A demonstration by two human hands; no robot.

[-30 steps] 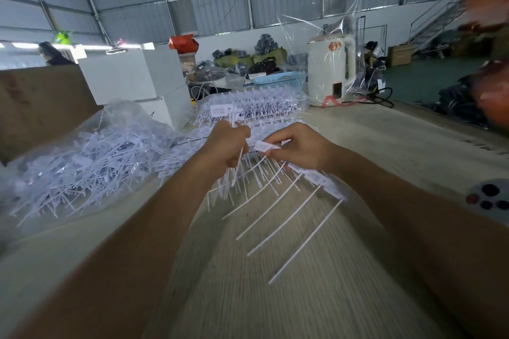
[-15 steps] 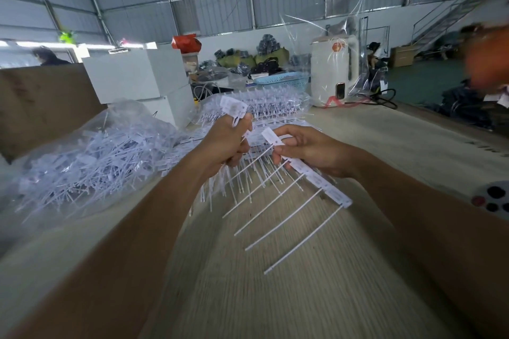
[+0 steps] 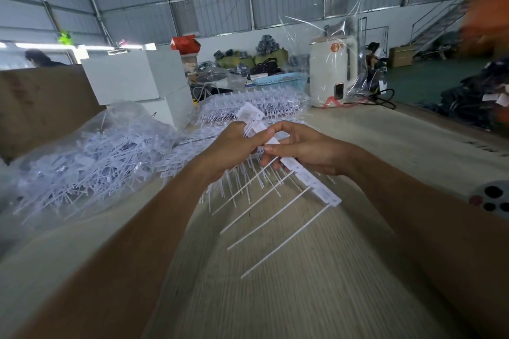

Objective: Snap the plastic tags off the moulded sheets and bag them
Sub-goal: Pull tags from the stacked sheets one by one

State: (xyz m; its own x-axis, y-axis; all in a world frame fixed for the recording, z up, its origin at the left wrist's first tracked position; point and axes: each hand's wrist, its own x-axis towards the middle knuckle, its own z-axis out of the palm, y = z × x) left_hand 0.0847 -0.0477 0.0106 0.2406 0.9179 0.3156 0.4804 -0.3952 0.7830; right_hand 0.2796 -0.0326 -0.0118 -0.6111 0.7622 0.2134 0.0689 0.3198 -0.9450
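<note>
A white moulded strip of tags (image 3: 311, 177) with long thin tails slants down to the right above the table. My right hand (image 3: 308, 150) pinches its upper part between thumb and fingers. My left hand (image 3: 237, 147) grips a bundle of loose white tags (image 3: 249, 115), their heads sticking up above my fist and tails hanging below. The two hands touch at the strip's top end. A clear plastic bag of loose tags (image 3: 82, 157) lies at the left. A pile of moulded sheets (image 3: 256, 104) sits behind my hands.
White boxes (image 3: 137, 77) stand at the back left beside a brown board (image 3: 41, 102). A white appliance wrapped in clear film (image 3: 330, 74) and a blue basket (image 3: 281, 81) stand at the back. A round white thing with dark dots (image 3: 493, 198) lies at the right edge.
My left hand has risen and closed in on the right hand at the strip's top. The strip has tilted and moved slightly right.
</note>
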